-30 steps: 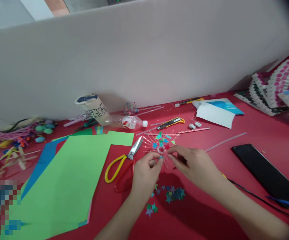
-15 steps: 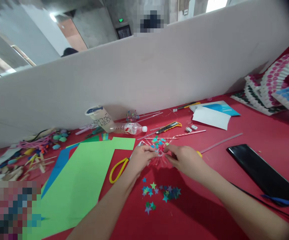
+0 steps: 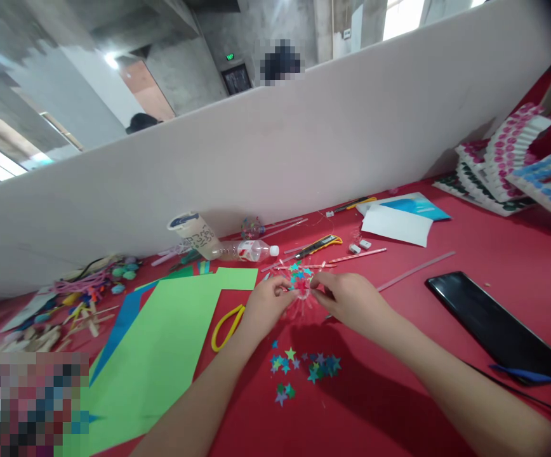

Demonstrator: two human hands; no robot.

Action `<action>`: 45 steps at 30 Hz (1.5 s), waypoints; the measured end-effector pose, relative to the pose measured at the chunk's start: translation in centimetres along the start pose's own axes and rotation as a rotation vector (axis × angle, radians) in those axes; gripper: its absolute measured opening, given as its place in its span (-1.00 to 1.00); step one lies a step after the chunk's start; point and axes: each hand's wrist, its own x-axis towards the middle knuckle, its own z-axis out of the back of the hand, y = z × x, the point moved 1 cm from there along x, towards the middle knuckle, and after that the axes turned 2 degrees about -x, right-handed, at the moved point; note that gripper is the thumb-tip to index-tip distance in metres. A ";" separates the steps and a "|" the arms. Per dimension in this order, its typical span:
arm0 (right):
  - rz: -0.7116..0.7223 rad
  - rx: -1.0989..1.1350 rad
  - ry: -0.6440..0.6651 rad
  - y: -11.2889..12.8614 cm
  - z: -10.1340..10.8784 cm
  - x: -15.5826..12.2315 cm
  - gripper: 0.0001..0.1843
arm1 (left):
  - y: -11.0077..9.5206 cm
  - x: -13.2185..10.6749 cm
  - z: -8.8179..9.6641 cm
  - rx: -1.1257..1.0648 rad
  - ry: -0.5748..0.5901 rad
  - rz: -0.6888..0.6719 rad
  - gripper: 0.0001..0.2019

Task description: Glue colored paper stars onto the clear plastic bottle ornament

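Observation:
Between my two hands is a clear plastic piece (image 3: pixel 303 293) with a small ring at its middle and thin strips splayed outward. Teal, green and blue star sequins (image 3: pixel 299 273) show on its far strips. My left hand (image 3: pixel 266 303) pinches its left side with thumb and forefinger. Opposite it, my right hand (image 3: pixel 351 293) pinches the right side, the other fingers curled. Below the hands, loose star sequins (image 3: pixel 325 367) lie scattered on the red table (image 3: pixel 351 419). A yellow scissor handle (image 3: pixel 216 334) shows beside my left wrist; the blades are mostly hidden.
Green paper (image 3: pixel 161 355) lies at left, near craft sticks and pompoms (image 3: pixel 126 273). Behind the hands are a plastic bottle (image 3: pixel 244 250), a paper cup (image 3: pixel 194 235), a star-covered clear ball (image 3: pixel 251 227) and a utility knife (image 3: pixel 320 245). A black phone-like slab (image 3: pixel 494 324) lies right.
The camera view has tilted and shifted slightly. Both hands keep their pinch on the plastic piece, with only small finger movement.

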 end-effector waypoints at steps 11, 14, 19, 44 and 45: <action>-0.009 0.006 0.008 0.1 0.6 0.1 -0.83 | 1.5 0.1 -0.8 -0.047 -0.009 -0.017 -0.77; -0.012 0.010 0.011 0.0 0.7 0.1 -0.83 | 1.3 -0.1 -0.7 -0.051 -0.010 -0.019 -0.77; 0.000 0.014 0.007 0.1 0.7 0.1 -0.83 | 1.3 -0.4 -0.7 -0.047 -0.022 -0.025 -0.82; 0.056 -0.067 0.013 0.9 -3.9 0.1 -0.83 | 0.3 -2.7 -0.8 0.262 -0.037 -0.156 -0.79; 0.056 -0.066 0.014 0.9 -3.9 0.1 -0.83 | 0.3 -2.6 -0.8 0.269 -0.042 -0.156 -0.79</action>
